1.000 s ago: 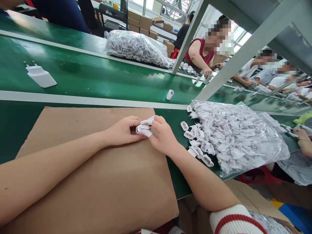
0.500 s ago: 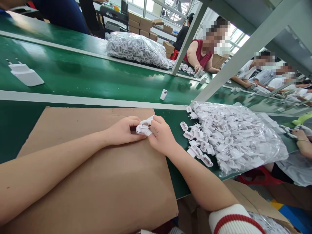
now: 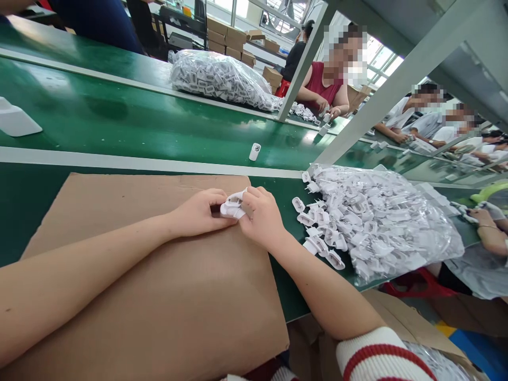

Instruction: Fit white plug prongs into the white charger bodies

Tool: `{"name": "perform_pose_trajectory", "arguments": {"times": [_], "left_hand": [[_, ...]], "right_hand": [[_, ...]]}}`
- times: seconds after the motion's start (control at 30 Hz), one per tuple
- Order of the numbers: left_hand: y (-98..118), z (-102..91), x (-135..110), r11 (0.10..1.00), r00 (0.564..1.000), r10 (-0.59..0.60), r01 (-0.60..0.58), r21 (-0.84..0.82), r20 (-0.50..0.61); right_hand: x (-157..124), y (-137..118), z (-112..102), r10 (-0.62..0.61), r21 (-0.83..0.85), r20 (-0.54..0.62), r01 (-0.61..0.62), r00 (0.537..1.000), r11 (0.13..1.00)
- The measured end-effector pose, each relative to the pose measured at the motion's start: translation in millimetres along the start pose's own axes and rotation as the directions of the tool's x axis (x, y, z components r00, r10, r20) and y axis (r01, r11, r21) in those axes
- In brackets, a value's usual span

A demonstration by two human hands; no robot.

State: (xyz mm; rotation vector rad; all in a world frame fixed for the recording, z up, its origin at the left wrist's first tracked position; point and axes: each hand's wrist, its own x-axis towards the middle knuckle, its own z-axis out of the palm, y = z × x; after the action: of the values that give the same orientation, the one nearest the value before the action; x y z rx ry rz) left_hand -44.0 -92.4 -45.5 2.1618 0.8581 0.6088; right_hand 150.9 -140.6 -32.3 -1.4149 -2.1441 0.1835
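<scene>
Over the cardboard sheet [image 3: 166,296], both hands meet at a white plastic charger housing [image 3: 232,206], whose hollow side shows. My left hand [image 3: 198,212] pinches its left end between thumb and fingers. My right hand [image 3: 262,218] closes on the right end, its curled fingertips pressed at the opening. Whether a smaller part sits under those fingers cannot be made out. To the right, loose white charger housings [image 3: 319,218] spill from a clear plastic bag [image 3: 400,227] full of the same pieces.
Beyond a pale rail [image 3: 159,163] runs a green belt [image 3: 151,121] carrying a small white charger [image 3: 255,152] and a larger one [image 3: 18,120], cut off at left. Another filled bag [image 3: 222,76] lies across it. A slanted metal post [image 3: 381,90] stands right. Several co-workers sit around.
Both chargers on the belt have moved left, the larger partly out of view. My right fingers have shifted slightly over the housing. The co-worker in red has brought their hands together.
</scene>
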Motion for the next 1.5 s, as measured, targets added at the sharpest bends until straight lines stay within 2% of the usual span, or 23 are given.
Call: {"name": "perform_pose_trajectory", "arguments": {"times": [0.3,0.47,0.63,0.73,0.8,0.9,0.93,0.97,1.03,1.1,1.17,1.2,1.23,1.3,1.37,1.43,1.5], "left_hand": [[5,-3.6,0,0.998,0.999,-0.043,0.044,-0.037,0.027],[4,-4.1,2,0.995,0.999,-0.041,0.043,-0.087,0.031],[5,-2.2,2,0.993,0.996,-0.072,0.076,-0.086,0.045],[9,-2.9,3,0.989,0.99,-0.137,0.14,-0.056,0.04],[13,-7.6,7,0.979,0.977,-0.198,0.2,-0.03,0.078],[14,-24.7,21,0.955,0.944,-0.294,0.296,0.007,0.147],[13,-33.0,27,0.937,0.931,-0.348,0.349,0.017,0.111],[10,-42.2,35,0.912,0.912,-0.41,0.409,0.023,0.029],[-1,-62.0,50,0.854,0.838,-0.506,0.52,0.016,-0.205],[-18,-81.4,65,0.824,0.757,-0.517,0.567,0.009,-0.4],[-39,-97.9,77,0.805,0.701,-0.5,0.592,0.024,-0.509],[-50,-104.5,82,0.791,0.678,-0.5,0.611,0.035,-0.538],[-59,-109.9,86,0.774,0.66,-0.507,0.631,0.044,-0.554],[-75,-116.8,92,0.746,0.628,-0.521,0.664,0.049,-0.579],[-83,-117.8,94,0.756,0.632,-0.501,0.652,0.056,-0.591],[-84,-112.9,93,0.825,0.671,-0.384,0.558,0.091,-0.634],[-81,-103.8,95,0.885,0.689,-0.172,0.422,0.196,-0.704]], "right_hand": [[-1,1,1,0.09,0.222,0.018,-0.092,0.996,0.971],[-3,1,2,0.091,0.118,-0.021,-0.088,0.996,0.989],[-7,-2,8,0.12,0.127,-0.054,-0.112,0.991,0.986],[-6,-3,17,0.162,0.126,-0.066,-0.152,0.985,0.98],[-3,-2,18,0.177,0.149,-0.041,-0.169,0.983,0.974],[0,4,-1,0.13,0.124,0.031,-0.133,0.991,0.983],[0,9,-13,0.122,0.065,0.06,-0.126,0.991,0.99],[-1,14,-27,0.134,-0.027,0.085,-0.132,0.987,0.991],[-4,28,-57,0.252,-0.283,0.12,-0.21,0.96,0.936],[-7,44,-80,0.461,-0.519,0.124,-0.338,0.879,0.785],[-8,58,-93,0.634,-0.633,0.146,-0.421,0.759,0.649],[-6,63,-95,0.682,-0.646,0.164,-0.445,0.712,0.62],[-5,68,-95,0.702,-0.639,0.181,-0.46,0.688,0.616],[0,73,-90,0.7,-0.602,0.189,-0.482,0.689,0.637],[5,76,-83,0.665,-0.556,0.175,-0.485,0.726,0.675],[7,75,-77,0.621,-0.486,0.155,-0.488,0.768,0.725],[8,73,-72,0.566,-0.409,0.128,-0.476,0.814,0.778]]}}
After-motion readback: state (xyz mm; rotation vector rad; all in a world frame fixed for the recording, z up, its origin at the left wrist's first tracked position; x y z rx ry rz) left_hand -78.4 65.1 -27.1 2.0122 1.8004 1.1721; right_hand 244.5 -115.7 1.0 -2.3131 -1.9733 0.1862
